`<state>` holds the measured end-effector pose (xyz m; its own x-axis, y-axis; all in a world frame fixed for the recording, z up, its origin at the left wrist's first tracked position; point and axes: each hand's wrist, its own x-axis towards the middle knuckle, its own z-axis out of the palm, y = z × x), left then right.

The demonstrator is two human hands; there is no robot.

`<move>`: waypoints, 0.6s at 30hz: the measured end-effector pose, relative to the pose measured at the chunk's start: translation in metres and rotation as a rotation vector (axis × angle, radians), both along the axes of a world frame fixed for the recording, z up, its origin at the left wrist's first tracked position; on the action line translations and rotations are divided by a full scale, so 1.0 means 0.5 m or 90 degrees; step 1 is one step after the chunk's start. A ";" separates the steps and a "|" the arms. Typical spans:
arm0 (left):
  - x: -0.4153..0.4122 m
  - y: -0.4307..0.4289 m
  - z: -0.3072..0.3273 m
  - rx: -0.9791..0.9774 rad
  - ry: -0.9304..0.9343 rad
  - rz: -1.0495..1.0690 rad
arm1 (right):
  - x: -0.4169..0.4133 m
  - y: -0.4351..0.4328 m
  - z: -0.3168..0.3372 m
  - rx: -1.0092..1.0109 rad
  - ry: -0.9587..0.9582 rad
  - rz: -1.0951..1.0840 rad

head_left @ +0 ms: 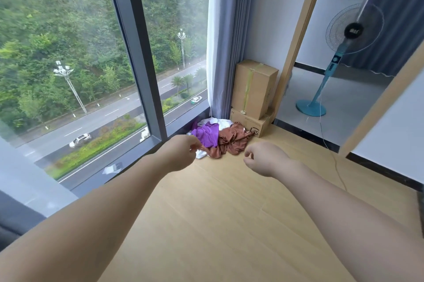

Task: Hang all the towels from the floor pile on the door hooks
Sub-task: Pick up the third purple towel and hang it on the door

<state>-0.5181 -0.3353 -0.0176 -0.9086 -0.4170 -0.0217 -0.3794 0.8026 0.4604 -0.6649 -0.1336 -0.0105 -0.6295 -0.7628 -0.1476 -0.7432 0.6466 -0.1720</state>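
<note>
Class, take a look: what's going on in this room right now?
A person reaches both bare arms toward a pile of towels on the wooden floor, in the corner by the window, beside stacked cardboard boxes. The left hand is at the pile's near edge, fingers curled; whether it touches a towel is unclear. The right hand hangs loosely curled and holds nothing. No towel is lifted yet.

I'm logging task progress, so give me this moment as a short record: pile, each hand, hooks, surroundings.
pile: crumpled purple towel, rust-brown towel and white towel on the light wooden floor, in the window corner
left hand: fingers curled at the pile's near edge; grip unclear
right hand: loosely curled, holding nothing
door hooks: not in view
nearby: two stacked brown cardboard boxes beside the pile; teal pedestal fan beyond the doorway
</note>
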 end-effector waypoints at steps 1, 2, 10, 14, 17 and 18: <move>-0.018 -0.029 0.001 0.003 0.000 -0.003 | -0.016 -0.032 -0.002 0.005 -0.001 -0.003; -0.036 -0.058 0.001 0.008 -0.004 -0.005 | -0.031 -0.062 -0.003 0.009 0.000 -0.006; -0.170 -0.230 -0.031 0.038 -0.040 -0.031 | -0.138 -0.218 -0.030 0.016 -0.025 -0.029; -0.242 -0.267 -0.050 0.050 -0.055 -0.038 | -0.206 -0.248 -0.047 0.014 -0.037 -0.040; -0.302 -0.283 -0.064 0.050 -0.068 -0.040 | -0.273 -0.265 -0.063 0.019 -0.050 -0.045; -0.325 -0.288 -0.070 0.050 -0.072 -0.035 | -0.299 -0.271 -0.069 0.022 -0.051 -0.045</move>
<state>-0.6804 -0.4795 -0.0526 -0.9202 -0.3591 -0.1557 -0.3883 0.7871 0.4792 -0.8143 -0.2692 -0.0452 -0.6663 -0.7107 -0.2258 -0.6805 0.7033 -0.2056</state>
